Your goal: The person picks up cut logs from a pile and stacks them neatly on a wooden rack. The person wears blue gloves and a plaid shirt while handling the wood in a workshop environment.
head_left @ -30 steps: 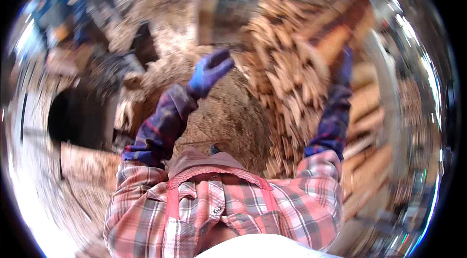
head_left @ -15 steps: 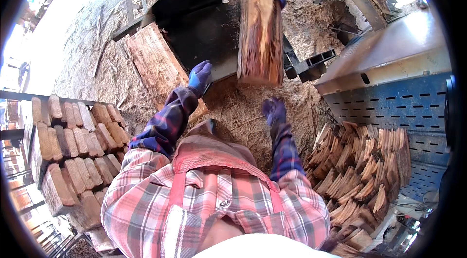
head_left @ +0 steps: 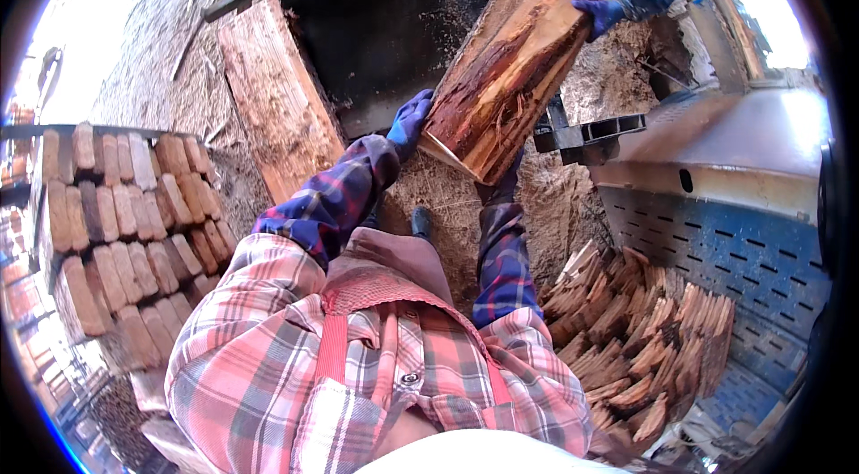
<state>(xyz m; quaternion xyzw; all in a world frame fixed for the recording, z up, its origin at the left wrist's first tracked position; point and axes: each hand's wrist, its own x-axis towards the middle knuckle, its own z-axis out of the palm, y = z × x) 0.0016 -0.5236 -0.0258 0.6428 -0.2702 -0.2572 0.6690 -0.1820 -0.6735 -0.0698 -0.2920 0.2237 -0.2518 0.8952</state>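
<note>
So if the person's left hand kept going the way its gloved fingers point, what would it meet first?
Almost at once, the split log: the left hand in its blue glove already sits at the log's lower left edge, fingers pointing up towards it. Past the log lies the dark arched opening, though depth is hard to judge here.

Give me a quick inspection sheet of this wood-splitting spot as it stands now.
Surface: ground covered in sawdust and wood fibre.
Job's things: large split log, tilted, its far end held by another person's blue-gloved hands.
Clutter: loose split pieces heaped at right; flat slab leaning at left.
Grips: left hand, gloved, on the log's lower left edge; right hand under its lower end, mostly hidden.
Cables: nothing seen.
Surroundings: stacked firewood at left; grey metal machine at right.
</note>
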